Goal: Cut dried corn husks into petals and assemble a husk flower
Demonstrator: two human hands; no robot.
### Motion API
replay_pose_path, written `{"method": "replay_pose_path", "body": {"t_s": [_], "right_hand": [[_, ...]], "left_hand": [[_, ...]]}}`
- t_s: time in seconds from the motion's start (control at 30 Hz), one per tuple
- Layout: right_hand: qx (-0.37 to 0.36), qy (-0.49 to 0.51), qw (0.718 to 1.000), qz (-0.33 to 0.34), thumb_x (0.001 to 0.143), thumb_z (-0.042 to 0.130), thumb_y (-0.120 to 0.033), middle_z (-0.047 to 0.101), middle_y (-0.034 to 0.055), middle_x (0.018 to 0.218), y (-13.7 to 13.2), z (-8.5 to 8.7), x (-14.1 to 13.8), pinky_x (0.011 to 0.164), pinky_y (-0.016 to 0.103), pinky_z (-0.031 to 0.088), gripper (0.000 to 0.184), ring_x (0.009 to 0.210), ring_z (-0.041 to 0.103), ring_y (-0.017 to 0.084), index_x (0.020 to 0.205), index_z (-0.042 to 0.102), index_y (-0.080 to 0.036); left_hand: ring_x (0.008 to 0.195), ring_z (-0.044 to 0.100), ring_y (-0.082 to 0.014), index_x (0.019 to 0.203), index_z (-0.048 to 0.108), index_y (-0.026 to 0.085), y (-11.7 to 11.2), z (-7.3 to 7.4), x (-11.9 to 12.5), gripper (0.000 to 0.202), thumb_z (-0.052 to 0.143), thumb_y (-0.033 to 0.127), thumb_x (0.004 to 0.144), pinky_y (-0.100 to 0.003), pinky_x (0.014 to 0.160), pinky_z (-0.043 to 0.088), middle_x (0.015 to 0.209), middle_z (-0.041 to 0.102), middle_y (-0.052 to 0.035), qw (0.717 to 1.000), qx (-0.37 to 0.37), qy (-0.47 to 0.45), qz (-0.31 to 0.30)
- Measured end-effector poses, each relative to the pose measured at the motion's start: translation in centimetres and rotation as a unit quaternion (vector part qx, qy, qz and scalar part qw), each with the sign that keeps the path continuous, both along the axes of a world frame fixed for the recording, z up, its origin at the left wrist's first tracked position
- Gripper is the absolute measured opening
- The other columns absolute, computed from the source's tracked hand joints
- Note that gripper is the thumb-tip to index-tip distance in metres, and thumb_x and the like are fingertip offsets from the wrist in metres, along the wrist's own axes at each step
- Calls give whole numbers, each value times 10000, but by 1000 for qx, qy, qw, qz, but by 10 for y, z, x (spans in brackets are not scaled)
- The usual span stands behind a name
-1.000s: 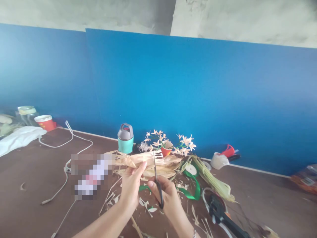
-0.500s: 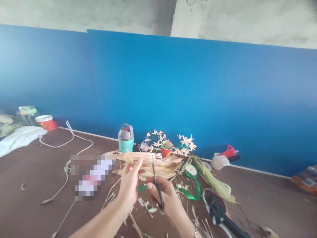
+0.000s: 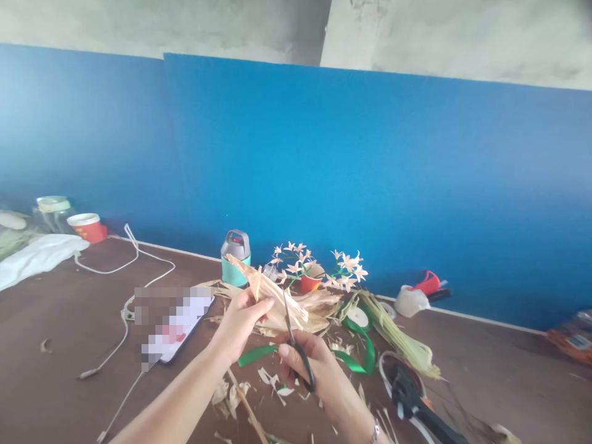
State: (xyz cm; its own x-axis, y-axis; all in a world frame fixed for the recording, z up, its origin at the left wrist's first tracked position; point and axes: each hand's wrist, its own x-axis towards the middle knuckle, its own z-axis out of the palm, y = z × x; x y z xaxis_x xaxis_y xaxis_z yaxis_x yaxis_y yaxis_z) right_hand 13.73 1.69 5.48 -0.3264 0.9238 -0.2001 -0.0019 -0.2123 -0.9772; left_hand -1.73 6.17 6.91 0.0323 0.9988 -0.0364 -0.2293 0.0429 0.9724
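My left hand (image 3: 243, 317) is closed around a pale dried corn husk (image 3: 271, 293), which tilts up to the left and has narrow strips at its right end. In my right hand (image 3: 309, 364) is a pair of scissors (image 3: 300, 356) with dark handles, its blades pointing up beside the husk's cut end. I cannot tell whether the blades touch the husk. More dried husks (image 3: 324, 305) lie on the table behind my hands. A green ribbon (image 3: 256, 354) and husk scraps (image 3: 275, 382) are scattered below and between the hands.
Husk flowers (image 3: 349, 265) stand by a red cup (image 3: 312, 280) and a teal flask (image 3: 235, 259) near the blue wall. To the right are a ribbon spool (image 3: 358, 316), green husk bundle (image 3: 402, 339) and black-handled tool (image 3: 423, 413). A phone (image 3: 185, 324) with a white cable lies left.
My left hand has moved slightly left and turned the husk, so its left end now points up and its strips angle down right. The scissors remain in my right hand.
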Motion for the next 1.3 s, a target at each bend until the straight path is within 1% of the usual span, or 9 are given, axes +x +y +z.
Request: {"method": "replay_pose_path", "body": {"t_s": [0.17,0.3,0.4,0.67,0.73,0.87,1.07,1.23,1.3], "right_hand": [[1,-10,999,37,639,695,-551,517,-40,493,1,2,6,401,174,281,496,415,408,56,852,609,-111],[-8,-24,999,39,614,702,-571,541,-26,524,1,4,10,408,178,289,524,430,445,64,848,616,-110],[-7,-24,999,42,616,705,-565,533,-33,508,1,4,12,405,178,293,521,421,439,65,849,611,-109],[-36,-38,998,38,613,706,-569,525,-47,473,1,5,13,370,158,272,511,381,405,42,840,622,-118],[-34,-40,998,42,609,707,-570,517,-50,459,1,6,13,356,153,269,512,371,402,41,832,622,-117],[-30,-46,997,45,606,708,-571,501,-54,433,1,8,13,339,148,272,512,354,390,39,812,626,-110],[-27,-53,997,49,638,697,-553,491,-53,434,1,8,16,341,142,277,481,365,389,39,813,625,-110],[-14,-40,997,64,641,699,-542,470,-60,423,1,10,17,331,141,250,466,358,367,33,782,615,-105],[-14,-31,997,65,638,700,-542,459,-67,416,1,11,17,328,144,236,462,351,352,31,771,609,-109]], "left_hand": [[616,540,-135,777,593,159,0,3,-3,194,677,300,672,-250,586,409,670,586,3,1000,-4,21,-22],[729,580,-175,865,605,162,0,4,-5,226,659,312,704,-290,672,438,776,623,-22,998,-6,43,-44],[781,584,-192,903,608,161,1,3,-7,236,645,312,725,-306,700,440,816,626,-36,997,-4,46,-60],[699,543,-150,859,614,157,3,1,-7,207,659,301,717,-281,649,427,751,596,-17,999,3,24,-36],[690,538,-141,881,618,165,2,1,-7,210,658,293,720,-271,639,422,746,591,-9,999,6,19,-36],[701,550,-142,906,625,182,2,3,-8,214,650,305,733,-264,644,424,760,606,-5,999,5,15,-47],[675,564,-157,810,632,171,2,6,-11,193,660,339,718,-270,633,434,711,627,-8,998,-24,6,-58],[731,595,-178,862,638,169,1,9,-13,233,661,352,718,-282,685,442,765,658,-24,997,-37,-7,-70],[734,601,-174,846,640,172,2,10,-13,226,675,347,706,-273,682,444,777,667,-25,996,-49,-10,-72]]}}
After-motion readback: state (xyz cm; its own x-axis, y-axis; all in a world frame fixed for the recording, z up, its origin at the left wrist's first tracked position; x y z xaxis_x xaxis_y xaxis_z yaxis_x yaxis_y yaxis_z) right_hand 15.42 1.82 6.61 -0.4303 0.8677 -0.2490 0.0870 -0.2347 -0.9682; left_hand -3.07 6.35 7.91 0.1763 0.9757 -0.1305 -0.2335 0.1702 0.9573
